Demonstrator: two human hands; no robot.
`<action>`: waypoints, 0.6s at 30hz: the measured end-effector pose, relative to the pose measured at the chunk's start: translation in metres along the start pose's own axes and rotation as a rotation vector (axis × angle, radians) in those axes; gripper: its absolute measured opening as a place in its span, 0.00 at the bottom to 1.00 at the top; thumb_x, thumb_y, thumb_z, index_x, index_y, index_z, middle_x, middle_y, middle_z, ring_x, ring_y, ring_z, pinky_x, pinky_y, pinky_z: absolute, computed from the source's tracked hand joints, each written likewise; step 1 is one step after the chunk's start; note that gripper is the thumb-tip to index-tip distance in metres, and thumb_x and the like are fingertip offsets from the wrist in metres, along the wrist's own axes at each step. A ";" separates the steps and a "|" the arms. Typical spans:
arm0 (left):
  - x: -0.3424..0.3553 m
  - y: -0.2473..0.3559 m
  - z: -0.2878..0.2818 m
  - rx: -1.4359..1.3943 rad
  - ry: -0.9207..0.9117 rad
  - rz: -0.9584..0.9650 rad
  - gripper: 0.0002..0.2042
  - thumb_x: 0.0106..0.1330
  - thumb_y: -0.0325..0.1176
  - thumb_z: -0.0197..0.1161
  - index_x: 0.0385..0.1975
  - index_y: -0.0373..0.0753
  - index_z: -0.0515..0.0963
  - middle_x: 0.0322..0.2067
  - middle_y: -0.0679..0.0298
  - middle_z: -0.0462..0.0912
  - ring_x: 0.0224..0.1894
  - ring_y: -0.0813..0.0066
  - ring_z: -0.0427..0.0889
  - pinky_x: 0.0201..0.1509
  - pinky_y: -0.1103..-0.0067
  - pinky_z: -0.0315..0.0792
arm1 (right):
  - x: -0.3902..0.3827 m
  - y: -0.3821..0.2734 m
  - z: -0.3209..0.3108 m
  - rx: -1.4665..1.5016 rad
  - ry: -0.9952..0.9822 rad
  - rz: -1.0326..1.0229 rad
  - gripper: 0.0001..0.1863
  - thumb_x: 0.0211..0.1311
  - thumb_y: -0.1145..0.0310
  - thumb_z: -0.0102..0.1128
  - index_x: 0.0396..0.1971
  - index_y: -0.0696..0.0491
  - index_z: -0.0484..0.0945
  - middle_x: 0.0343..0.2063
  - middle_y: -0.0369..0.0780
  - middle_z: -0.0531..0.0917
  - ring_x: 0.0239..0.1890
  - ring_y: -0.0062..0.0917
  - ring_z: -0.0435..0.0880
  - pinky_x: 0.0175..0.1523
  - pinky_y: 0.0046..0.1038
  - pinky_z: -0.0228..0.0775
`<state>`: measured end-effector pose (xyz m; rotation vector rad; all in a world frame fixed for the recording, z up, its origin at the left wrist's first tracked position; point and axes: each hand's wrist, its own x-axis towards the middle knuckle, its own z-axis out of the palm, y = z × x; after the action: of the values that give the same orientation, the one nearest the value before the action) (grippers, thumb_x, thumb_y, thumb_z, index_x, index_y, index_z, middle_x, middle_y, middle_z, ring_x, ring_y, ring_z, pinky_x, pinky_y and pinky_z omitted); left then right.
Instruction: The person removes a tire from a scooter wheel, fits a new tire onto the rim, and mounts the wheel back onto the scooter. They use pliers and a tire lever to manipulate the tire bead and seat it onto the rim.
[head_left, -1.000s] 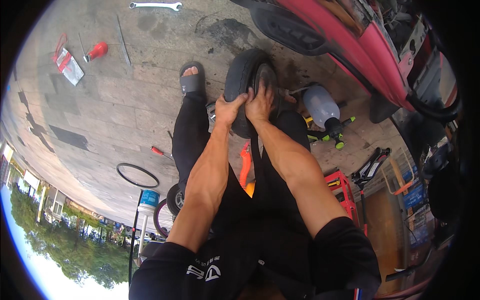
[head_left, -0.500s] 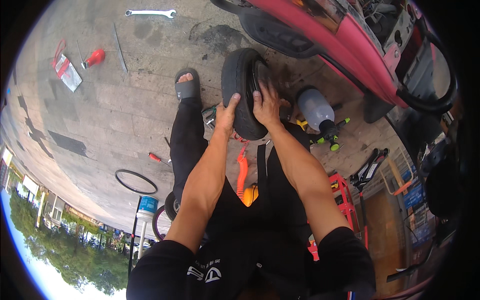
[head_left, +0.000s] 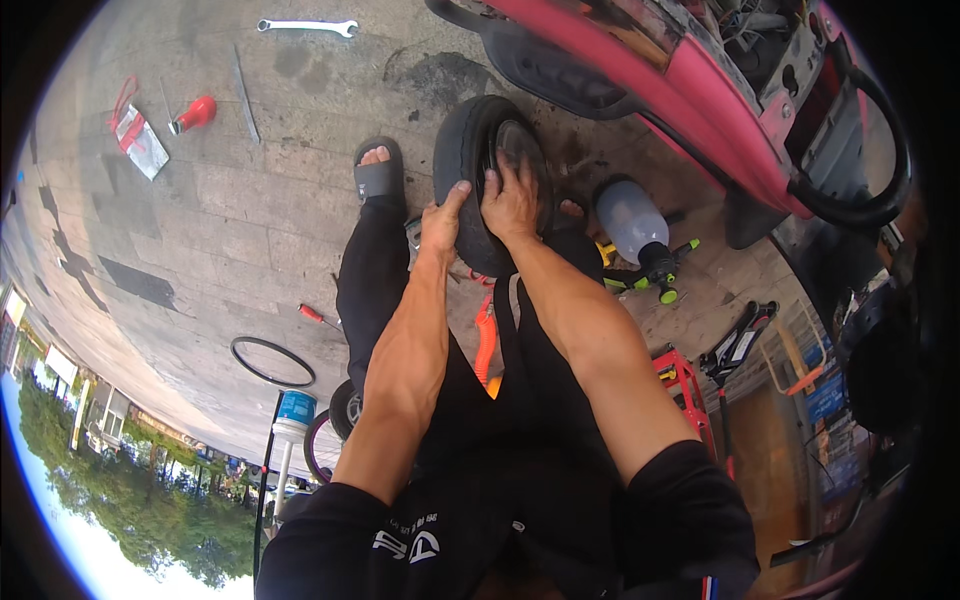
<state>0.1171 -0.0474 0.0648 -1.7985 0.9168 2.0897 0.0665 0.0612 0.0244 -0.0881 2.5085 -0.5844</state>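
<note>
A black tyre (head_left: 460, 150) stands on the paving between my legs, slightly tilted, a dark rim or inner face showing on its right. My left hand (head_left: 442, 218) grips the tyre's left side, thumb on the tread. My right hand (head_left: 510, 200) is on the right side, fingers reaching into the inner face and pressing there. Just right lies a pump sprayer (head_left: 630, 225) with a pale tank and black head. Below the tyre, an orange coiled hose (head_left: 485, 340) shows between my thighs.
A pink scooter body (head_left: 680, 80) fills the upper right. Left lie a wrench (head_left: 305, 25), red-handled tool (head_left: 197, 113), pouch (head_left: 145, 150), metal bar (head_left: 245, 95), screwdriver (head_left: 311, 313) and black ring (head_left: 272, 364). A blue bucket (head_left: 296, 408), red rack (head_left: 685, 390) and floor jack (head_left: 735, 340) flank me.
The tyre has shifted slightly left with both hands on it. My right hand's fingers have moved over the inner face, and my left thumb has shifted along the tread.
</note>
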 end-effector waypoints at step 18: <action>-0.003 -0.037 0.002 -0.097 -0.062 0.057 0.29 0.57 0.44 0.74 0.51 0.27 0.77 0.44 0.56 0.84 0.44 0.67 0.83 0.51 0.74 0.76 | 0.002 0.044 -0.023 0.209 -0.062 -0.209 0.28 0.67 0.52 0.54 0.67 0.38 0.70 0.70 0.50 0.63 0.67 0.52 0.65 0.67 0.52 0.59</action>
<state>0.1373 -0.0167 0.0569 -1.7616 0.8748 2.2476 0.0551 0.1090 0.0216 -0.2878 2.3785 -0.9113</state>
